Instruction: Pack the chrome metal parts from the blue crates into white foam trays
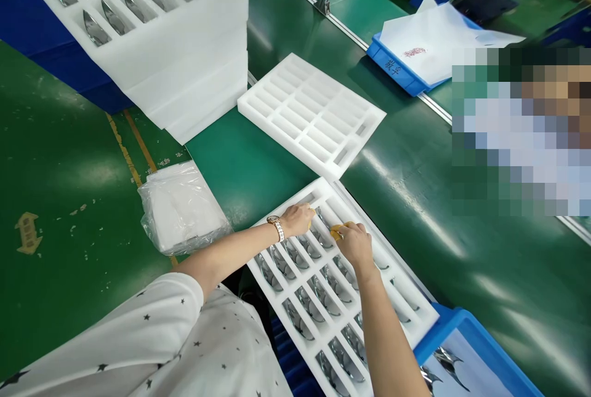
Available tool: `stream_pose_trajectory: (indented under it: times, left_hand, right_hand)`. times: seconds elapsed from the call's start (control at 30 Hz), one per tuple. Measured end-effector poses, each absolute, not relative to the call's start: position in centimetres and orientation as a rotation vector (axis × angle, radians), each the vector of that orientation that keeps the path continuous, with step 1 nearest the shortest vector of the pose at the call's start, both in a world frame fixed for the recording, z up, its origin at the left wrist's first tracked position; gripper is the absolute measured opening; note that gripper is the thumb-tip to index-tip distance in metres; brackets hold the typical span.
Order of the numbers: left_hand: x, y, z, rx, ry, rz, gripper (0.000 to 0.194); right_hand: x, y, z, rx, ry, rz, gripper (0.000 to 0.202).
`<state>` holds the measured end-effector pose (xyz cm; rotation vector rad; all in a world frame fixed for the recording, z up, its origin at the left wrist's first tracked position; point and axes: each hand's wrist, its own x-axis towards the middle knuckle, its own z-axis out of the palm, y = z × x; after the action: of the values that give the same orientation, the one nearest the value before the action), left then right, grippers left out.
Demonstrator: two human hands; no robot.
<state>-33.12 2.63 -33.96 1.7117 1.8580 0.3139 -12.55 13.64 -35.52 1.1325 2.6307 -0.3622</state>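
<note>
A white foam tray (pixel 318 335) with rows of slots lies in front of me, many slots holding shiny curved metal pieces (pixel 323 295). Over its far end, my left hand (pixel 298 220), with a watch on the wrist, has its fingers closed at one end of a metal piece (pixel 322 218). My right hand (pixel 354 242) is closed near the piece's other side. Yellow covers show on fingertips of both hands. The fingers partly hide how the piece is gripped.
An unfilled white foam tray (pixel 309 111) lies beyond. Stacked foam trays (pixel 194 71) stand at the upper left. A plastic-wrapped white pack (pixel 182 206) is at left. Blue bins stand at lower right (pixel 462 317) and upper right (pixel 397 68). A blurred-out person is at right.
</note>
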Motion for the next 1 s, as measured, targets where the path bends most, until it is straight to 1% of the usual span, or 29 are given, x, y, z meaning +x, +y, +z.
stream_pose_trajectory:
  times: [0.13, 0.27, 0.33, 0.47, 0.63, 0.87, 1.0]
  left_hand:
    - [-33.2, 2.6, -34.6, 1.705, 1.863, 0.346, 0.018]
    - [-33.4, 2.6, -35.2, 1.681, 1.851, 0.412, 0.016]
    - [-33.4, 2.6, -35.3, 1.678, 1.847, 0.454, 0.016]
    - [-33.5, 2.7, -35.2, 1.651, 1.859, 0.450, 0.017]
    - [-33.6, 2.7, -34.9, 1.641, 1.855, 0.425, 0.017]
    - [-33.5, 2.6, -35.1, 1.635, 1.882, 0.430, 0.016]
    - [-34.0, 2.8, -35.7, 1.645, 1.857, 0.456, 0.015]
  right_hand:
    - [-12.0, 13.6, -35.7, 1.093, 2.681, -0.487, 0.027]
    - [-10.9, 13.1, -36.9, 1.157, 2.797, -0.585, 0.026]
    - [-11.2, 13.1, -37.1, 1.172, 2.764, -0.559, 0.027]
    - [-12.9, 13.5, -36.2, 1.052, 2.640, -0.479, 0.027]
    - [-13.5, 13.4, -35.0, 0.965, 2.634, -0.501, 0.029]
    - [-15.3, 12.6, -34.5, 1.039, 2.513, -0.402, 0.027]
    - [-14.3, 11.9, -32.7, 1.149, 2.509, -0.374, 0.027]
